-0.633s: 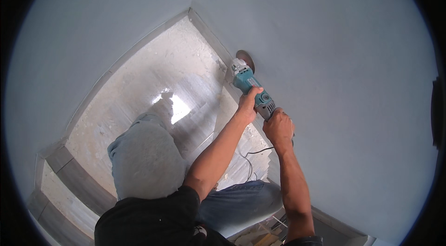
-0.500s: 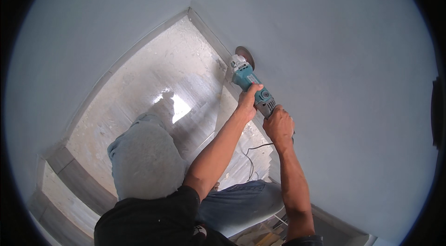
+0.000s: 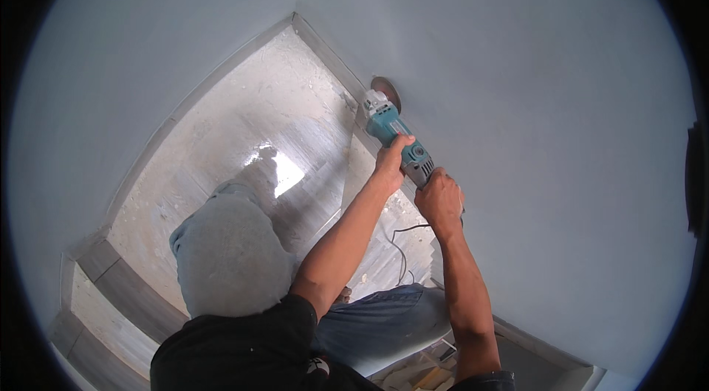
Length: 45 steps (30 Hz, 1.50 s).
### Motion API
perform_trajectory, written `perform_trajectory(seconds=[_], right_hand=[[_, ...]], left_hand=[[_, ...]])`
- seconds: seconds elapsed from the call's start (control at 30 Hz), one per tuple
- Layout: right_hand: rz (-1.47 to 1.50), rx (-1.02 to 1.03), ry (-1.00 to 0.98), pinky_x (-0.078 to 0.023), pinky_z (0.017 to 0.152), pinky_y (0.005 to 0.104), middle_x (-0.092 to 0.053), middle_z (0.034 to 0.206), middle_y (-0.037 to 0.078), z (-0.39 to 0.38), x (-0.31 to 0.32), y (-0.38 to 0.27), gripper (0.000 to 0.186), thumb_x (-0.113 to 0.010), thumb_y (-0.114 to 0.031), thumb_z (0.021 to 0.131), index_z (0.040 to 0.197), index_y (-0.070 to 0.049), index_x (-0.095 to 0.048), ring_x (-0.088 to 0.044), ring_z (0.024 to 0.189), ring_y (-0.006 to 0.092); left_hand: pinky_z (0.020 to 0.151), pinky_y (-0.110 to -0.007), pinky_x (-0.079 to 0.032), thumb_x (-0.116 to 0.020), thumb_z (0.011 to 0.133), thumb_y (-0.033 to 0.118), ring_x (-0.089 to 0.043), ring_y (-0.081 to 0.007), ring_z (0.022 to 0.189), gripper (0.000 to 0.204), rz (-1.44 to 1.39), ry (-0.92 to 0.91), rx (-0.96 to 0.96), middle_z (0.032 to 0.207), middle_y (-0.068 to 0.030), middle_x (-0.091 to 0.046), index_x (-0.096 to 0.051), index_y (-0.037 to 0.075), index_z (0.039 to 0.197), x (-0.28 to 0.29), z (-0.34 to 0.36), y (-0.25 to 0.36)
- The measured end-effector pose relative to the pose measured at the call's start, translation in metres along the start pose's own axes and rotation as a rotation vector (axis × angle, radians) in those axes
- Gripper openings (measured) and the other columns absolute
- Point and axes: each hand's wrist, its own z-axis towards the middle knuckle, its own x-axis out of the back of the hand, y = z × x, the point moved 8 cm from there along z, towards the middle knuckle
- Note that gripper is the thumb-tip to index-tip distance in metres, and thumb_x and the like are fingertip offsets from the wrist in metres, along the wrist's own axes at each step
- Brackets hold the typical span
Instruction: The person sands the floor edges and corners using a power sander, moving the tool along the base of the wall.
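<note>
A teal angle grinder (image 3: 389, 124) with a grey metal head is held in both hands, its body slanting up and to the left. My left hand (image 3: 393, 158) wraps around the middle of its body, thumb lying along the top. Behind it, my right hand (image 3: 441, 200) grips the rear end. The round, brownish disc (image 3: 387, 93) stands on edge against the grey wall (image 3: 517, 95), just above the skirting strip (image 3: 330, 57). From this view I cannot make out how deep the disc sits. A dark power cord (image 3: 395, 237) trails from the rear onto the floor.
Dusty grey wood-look floor (image 3: 295, 125) with pale debris lies to the left, bright with a reflection. Walls meet in a corner at the top. My bent knees (image 3: 233, 251) are close below the arms. Steps (image 3: 133, 280) show at lower left, scraps (image 3: 425, 376) at the bottom.
The grinder and both hands have shifted very slightly left in the picture; the room's corner has shifted left too. Both hands keep their grip.
</note>
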Motion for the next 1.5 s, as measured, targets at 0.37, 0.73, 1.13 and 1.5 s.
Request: perform_trajectory(seconds=[0.37,0.73,1.13,1.5], right_hand=[[0.015,0.002,-0.004,-0.053,0.072,0.0512,-0.067,0.084,0.027,0.005,-0.007,0.001,0.02,-0.062,-0.01,0.073,0.087,0.003,-0.056,-0.067,0.078,0.044],[-0.018,-0.027,-0.054,-0.054,0.071,0.0516,-0.066,0.084,0.028,0.002,-0.006,0.005,0.023,-0.061,-0.011,0.073,0.09,0.004,-0.056,-0.067,0.077,0.0443],[0.0,0.054,0.0,-0.054,0.071,0.0491,-0.067,0.088,0.025,0.014,-0.012,0.002,0.02,-0.057,-0.01,0.078,0.092,0.003,-0.055,-0.068,0.078,0.0411],[-0.007,-0.012,-0.075,-0.053,0.072,0.0521,-0.067,0.086,0.026,0.012,-0.023,0.012,0.024,-0.062,-0.013,0.074,0.091,0.003,-0.054,-0.066,0.08,0.044]], left_hand=[[0.091,-0.034,-0.044,-0.075,0.074,0.023,-0.052,-0.0173,0.098,0.05,-0.001,0.002,0.012,0.103,-0.0035,-0.051,-0.049,0.006,0.113,0.008,0.007,-0.002],[0.09,-0.035,-0.044,-0.074,0.075,0.022,-0.054,-0.0177,0.098,0.048,-0.004,0.071,0.07,0.103,-0.0037,-0.052,-0.05,0.007,0.114,0.008,-0.002,-0.014],[0.091,-0.035,-0.043,-0.074,0.075,0.022,-0.053,-0.0179,0.098,0.048,0.009,0.001,-0.033,0.103,-0.0045,-0.052,-0.049,0.006,0.113,0.004,0.01,0.004],[0.09,-0.033,-0.044,-0.074,0.075,0.021,-0.053,-0.0175,0.097,0.048,-0.007,0.04,0.013,0.102,-0.0042,-0.051,-0.05,0.005,0.113,0.016,0.01,-0.011]])
